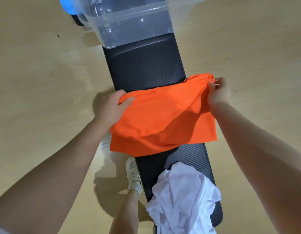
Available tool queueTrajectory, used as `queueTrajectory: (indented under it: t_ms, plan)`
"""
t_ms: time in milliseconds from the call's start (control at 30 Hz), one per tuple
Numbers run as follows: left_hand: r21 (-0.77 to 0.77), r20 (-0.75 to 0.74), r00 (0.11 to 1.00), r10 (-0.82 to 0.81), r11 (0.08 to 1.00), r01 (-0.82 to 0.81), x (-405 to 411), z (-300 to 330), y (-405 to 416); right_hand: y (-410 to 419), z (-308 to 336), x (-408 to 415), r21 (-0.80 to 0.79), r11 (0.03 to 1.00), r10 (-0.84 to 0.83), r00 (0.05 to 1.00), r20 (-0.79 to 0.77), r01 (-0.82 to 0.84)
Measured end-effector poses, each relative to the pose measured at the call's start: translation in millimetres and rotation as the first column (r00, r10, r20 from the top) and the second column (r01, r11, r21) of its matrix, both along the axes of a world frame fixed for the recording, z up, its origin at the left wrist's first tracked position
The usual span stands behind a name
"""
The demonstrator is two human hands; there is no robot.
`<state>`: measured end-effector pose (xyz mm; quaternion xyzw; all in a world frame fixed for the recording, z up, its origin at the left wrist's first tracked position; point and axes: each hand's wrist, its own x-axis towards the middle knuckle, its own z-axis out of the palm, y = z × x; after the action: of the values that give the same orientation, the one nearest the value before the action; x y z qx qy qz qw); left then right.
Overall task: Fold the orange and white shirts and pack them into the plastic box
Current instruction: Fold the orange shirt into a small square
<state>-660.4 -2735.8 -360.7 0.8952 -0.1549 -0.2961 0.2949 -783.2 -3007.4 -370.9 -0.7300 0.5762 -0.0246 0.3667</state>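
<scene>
The orange shirt (163, 119) hangs stretched across the middle of a black padded bench (146, 68), partly folded. My left hand (111, 107) grips its left upper corner. My right hand (218, 92) pinches its bunched right upper corner. The white shirt (183, 198) lies crumpled on the near end of the bench, below the orange one. The clear plastic box (129, 19) stands on the far end of the bench with nothing visible inside it.
The bench runs from the bottom to the top of the view over a tan floor (36, 73). A white shoe and bare leg (133, 178) stand left of the bench. Something blue (66, 5) shows behind the box.
</scene>
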Motion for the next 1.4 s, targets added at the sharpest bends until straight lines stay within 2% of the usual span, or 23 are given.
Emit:
queueTrajectory:
  t_ms: [100,133,200,300,367,433,533,633,733,833,900,1000,1067,1100,1167,1267,1333,1400]
  plan:
    - [0.199,0.375,0.917,-0.136,0.978,0.064,-3.2,-8.3,-13.7,1.7,-3.3,3.3,-0.115,0.989,0.083,0.990,-0.115,-0.097]
    - [0.207,0.456,0.868,-0.197,0.972,0.112,-15.0,-10.0,-16.7,11.3,-3.0,-0.4,-0.191,0.964,0.161,0.979,-0.128,-0.183]
    - [0.156,0.550,0.760,-0.347,0.936,0.314,-53.0,-13.8,-21.4,44.5,-3.3,-18.3,-0.297,0.872,0.382,0.920,-0.083,-0.389]
    - [0.113,0.589,0.606,-0.535,0.797,0.594,-110.9,-31.8,-13.7,106.9,-11.4,-62.8,-0.286,0.687,0.678,0.731,-0.082,-0.668]
    - [0.188,0.606,0.509,-0.611,0.732,0.655,-131.7,-43.4,-1.3,129.4,-19.6,-91.1,-0.264,0.565,0.769,0.615,-0.175,-0.782]
    - [0.227,0.632,0.475,-0.612,0.733,0.642,-139.6,-46.8,7.5,129.2,-24.4,-111.7,-0.267,0.497,0.791,0.558,-0.253,-0.826]
    - [0.223,0.685,0.466,-0.560,0.770,0.598,-136.0,-43.4,12.8,108.5,-25.1,-129.2,-0.333,0.434,0.817,0.521,-0.246,-0.837]
    - [0.295,0.639,0.435,-0.635,0.724,0.623,-127.6,-31.4,19.1,85.6,-20.9,-136.4,-0.425,0.386,0.812,0.520,-0.264,-0.819]
    - [0.314,0.622,0.406,-0.669,0.688,0.654,-122.4,-16.1,20.1,65.8,-9.3,-130.2,-0.425,0.424,0.788,0.557,-0.263,-0.800]
    - [0.349,0.635,0.372,-0.677,0.681,0.643,-119.6,-4.5,19.8,59.3,2.5,-126.9,-0.378,0.437,0.806,0.542,-0.238,-0.816]
    - [0.387,0.593,0.361,-0.720,0.648,0.655,-119.6,-2.1,24.5,62.4,6.4,-135.8,-0.363,0.418,0.815,0.520,-0.255,-0.833]
    - [0.352,0.459,0.332,-0.824,0.512,0.784,-127.4,-6.5,41.4,71.5,5.7,-162.4,-0.323,0.387,0.843,0.473,-0.255,-0.864]
    - [0.251,0.402,0.337,-0.851,0.456,0.854,-134.3,-11.4,52.3,74.3,6.2,-171.8,-0.323,0.443,0.811,0.527,-0.253,-0.836]
    - [0.194,0.411,0.371,-0.833,0.478,0.857,-136.6,-12.4,54.0,77.6,8.1,-170.3,-0.325,0.480,0.784,0.565,-0.259,-0.815]
    - [0.127,0.482,0.469,-0.740,0.589,0.798,-136.5,-12.2,40.1,89.1,11.4,-152.5,-0.340,0.527,0.749,0.615,-0.247,-0.779]
    - [0.160,0.535,0.614,-0.581,0.783,0.601,-122.1,-10.3,-4.4,120.0,9.3,-102.1,-0.337,0.525,0.780,0.600,-0.177,-0.782]
    - [0.275,0.462,0.665,-0.586,0.808,0.521,-105.6,-19.8,-20.6,136.0,-4.1,-76.5,-0.292,0.519,0.789,0.581,-0.199,-0.804]
    - [0.359,0.413,0.659,-0.628,0.778,0.516,-91.7,-36.5,-19.1,136.8,-20.7,-71.2,-0.267,0.492,0.775,0.556,-0.301,-0.829]
